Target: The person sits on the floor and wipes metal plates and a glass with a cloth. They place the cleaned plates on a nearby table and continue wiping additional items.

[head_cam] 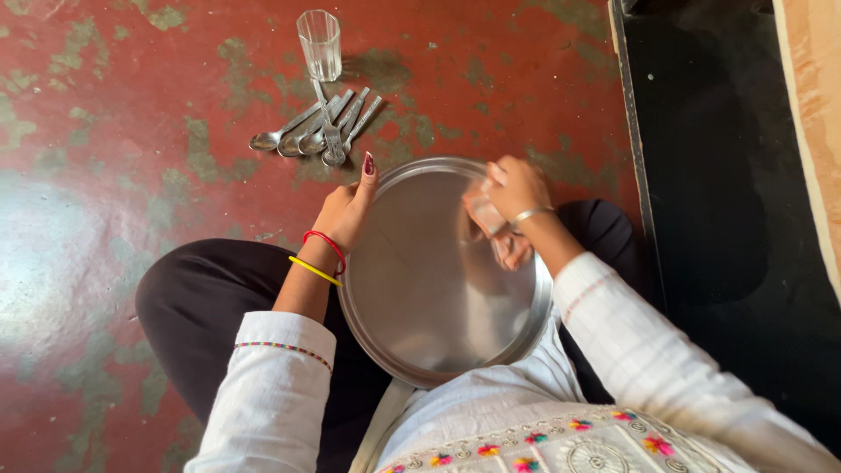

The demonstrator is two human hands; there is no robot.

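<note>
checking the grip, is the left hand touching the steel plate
Touching. The head view shows the left hand gripping the steel plate's left rim, thumb on the edge.

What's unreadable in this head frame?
- Cloth under the right hand: motion-blurred, mostly covered by fingers.
- Left hand fingers: hidden behind the steel plate rim.
- Cutlery pile: overlapping, exact count unclear.
- Glass: contents indiscernible.
</note>
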